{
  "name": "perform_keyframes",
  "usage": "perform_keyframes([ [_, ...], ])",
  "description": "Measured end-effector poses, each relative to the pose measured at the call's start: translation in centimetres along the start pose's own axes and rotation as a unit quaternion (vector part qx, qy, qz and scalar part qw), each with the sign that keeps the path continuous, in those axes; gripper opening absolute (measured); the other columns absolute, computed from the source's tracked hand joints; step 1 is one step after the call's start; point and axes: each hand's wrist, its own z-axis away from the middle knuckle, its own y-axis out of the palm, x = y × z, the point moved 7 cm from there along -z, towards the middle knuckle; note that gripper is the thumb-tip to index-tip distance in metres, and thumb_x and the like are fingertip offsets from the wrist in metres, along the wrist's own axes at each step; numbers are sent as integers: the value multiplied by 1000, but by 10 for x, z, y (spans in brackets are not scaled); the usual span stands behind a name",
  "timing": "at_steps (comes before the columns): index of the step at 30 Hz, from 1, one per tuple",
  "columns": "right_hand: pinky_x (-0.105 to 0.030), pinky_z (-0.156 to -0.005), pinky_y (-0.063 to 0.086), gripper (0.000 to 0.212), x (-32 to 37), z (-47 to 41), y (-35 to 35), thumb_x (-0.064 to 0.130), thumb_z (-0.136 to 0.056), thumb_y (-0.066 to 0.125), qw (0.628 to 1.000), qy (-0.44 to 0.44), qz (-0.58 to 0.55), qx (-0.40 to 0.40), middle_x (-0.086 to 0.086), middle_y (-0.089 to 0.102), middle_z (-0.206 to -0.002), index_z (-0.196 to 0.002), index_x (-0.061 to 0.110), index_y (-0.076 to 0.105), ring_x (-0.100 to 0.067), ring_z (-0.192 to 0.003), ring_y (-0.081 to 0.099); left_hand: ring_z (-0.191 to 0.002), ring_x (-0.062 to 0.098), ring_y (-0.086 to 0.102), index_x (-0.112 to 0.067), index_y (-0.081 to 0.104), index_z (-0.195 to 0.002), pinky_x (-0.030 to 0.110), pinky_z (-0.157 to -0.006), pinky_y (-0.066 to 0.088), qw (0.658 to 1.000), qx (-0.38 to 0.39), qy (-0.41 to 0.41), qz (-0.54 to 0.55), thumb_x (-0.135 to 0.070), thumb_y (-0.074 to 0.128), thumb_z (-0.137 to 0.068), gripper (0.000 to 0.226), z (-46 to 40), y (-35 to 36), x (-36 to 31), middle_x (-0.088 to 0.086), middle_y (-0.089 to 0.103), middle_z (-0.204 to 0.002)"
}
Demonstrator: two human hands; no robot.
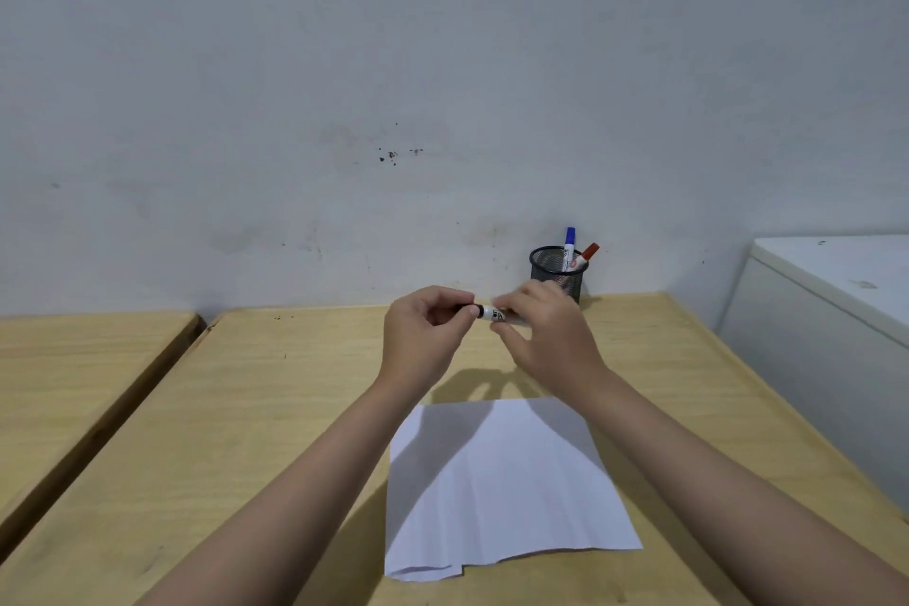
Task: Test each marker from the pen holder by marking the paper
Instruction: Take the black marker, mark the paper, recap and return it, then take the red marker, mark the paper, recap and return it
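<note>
Nearest me, the sheet of paper lies unmarked near the table's front edge. Beyond it I hold a black marker in the air, long axis running left to right. My left hand pinches the black cap end; my right hand wraps the white barrel, so I judge uncapping comes next. At the far edge, the mesh pen holder keeps 2 markers, a blue marker and a red marker.
</note>
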Motion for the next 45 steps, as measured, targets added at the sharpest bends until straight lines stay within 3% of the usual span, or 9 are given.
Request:
perform_keyframes([
  [4, -31, -61, 47, 11, -24, -24, -18, 12, -78, 69, 1000, 0, 3, -17, -8, 66, -78, -87, 6, 66, -30, -71, 64, -87, 6, 67, -17, 64, -112, 15, -82, 51, 994, 47, 81, -51, -19, 76, -74, 40, -13, 31, -20, -4, 70, -95],
  [7, -27, -62, 54, 34, -59, -48, -55, 10, -81, 66, 991, 70, -52, -101, -1, 64, -78, -114, 14, 60, -16, -62, 64, -98, 8, 62, -17, 59, -120, 10, -82, 44, 984, 59, 106, -130, -28, 74, -76, 48, -35, 57, -20, -2, 65, -112],
  [13, -14, -60, 51, 46, -123, -91, -83, 5, -76, 69, 964, 162, -134, -162, -5, 66, -77, -116, 23, 55, -5, -54, 61, -120, 21, 50, -12, 50, -128, 31, -100, 40, 954, 115, 97, -260, -34, 66, -80, 54, -84, 120, 15, 7, 55, -130],
  [20, -24, -64, 49, 45, -178, -112, -34, 7, -73, 73, 948, 258, -156, -101, -11, 67, -64, -114, 17, 58, -15, -57, 60, -91, 31, 56, -13, 60, -91, 39, -69, 47, 935, 125, 66, -324, -45, 61, -78, 34, -125, 165, 50, 5, 58, -88],
  [28, -46, -77, 55, 35, -196, -105, 7, 16, -68, 78, 961, 257, -94, 41, 0, 71, -72, -100, 25, 67, -19, -74, 68, -104, 25, 55, -9, 63, -103, 29, -80, 41, 963, 93, 31, -250, -34, 68, -79, 36, -129, 166, 68, 10, 61, -107],
  [31, -43, -97, 44, 39, -193, -100, 17, 26, -77, 72, 968, 225, -36, 108, 3, 72, -90, -115, 31, 66, -21, -103, 60, -105, 24, 54, -7, 61, -106, 26, -79, 37, 967, 92, 21, -235, -34, 70, -78, 40, -129, 165, 69, 10, 61, -110],
  [36, -43, -97, 39, 64, -203, -91, 4, 30, -81, 67, 960, 224, 98, 138, -9, 58, -120, -140, 27, 43, -31, -120, 45, -113, 25, 52, -10, 59, -114, 32, -86, 42, 964, 89, 22, -248, -38, 66, -80, 45, -128, 165, 70, 7, 60, -117],
  [40, -30, -78, 49, 29, -213, -82, -3, 17, -80, 71, 956, 270, 16, 116, -15, 70, -101, -106, 6, 69, -27, -96, 65, -108, 25, 55, -17, 59, -114, 36, -85, 48, 962, 93, 43, -251, -39, 62, -81, 39, -122, 166, 65, 4, 62, -114],
  [45, -26, -69, 47, 13, -187, -97, -36, 11, -79, 71, 972, 235, -18, 19, -11, 73, -82, -89, 5, 74, -17, -67, 60, -109, 27, 54, -16, 55, -115, 34, -85, 43, 966, 95, 50, -236, -38, 58, -84, 38, -107, 159, 56, 5, 61, -114],
])
